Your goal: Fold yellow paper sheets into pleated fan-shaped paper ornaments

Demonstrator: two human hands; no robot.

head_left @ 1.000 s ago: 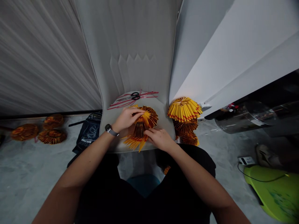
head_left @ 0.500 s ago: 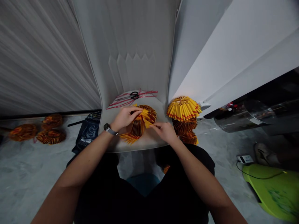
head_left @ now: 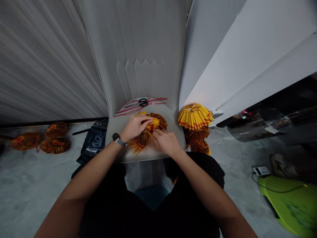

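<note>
A folded gold and yellow paper piece (head_left: 160, 121), pleated like a fan, lies on the seat of a grey chair (head_left: 173, 114). My left hand (head_left: 135, 127), with a watch at the wrist, pinches the yellow paper near the middle of the piece. My right hand (head_left: 166, 141) has its fingers closed on a yellow fold at the front side, close to my left fingertips. Behind the hands, black-handled scissors (head_left: 143, 102) rest on pink-red strips (head_left: 158, 99).
Pleated yellow and gold paper pieces (head_left: 195, 115) are stacked right of the chair. More gold pieces (head_left: 54, 145) lie on the floor at left, near a dark bag (head_left: 92, 142). A green stool (head_left: 289, 201) and a person's shoe (head_left: 281, 165) are at right.
My right hand has moved left and inward, towards my left hand, bringing the yellow fold across the piece. My left hand has shifted slightly right.
</note>
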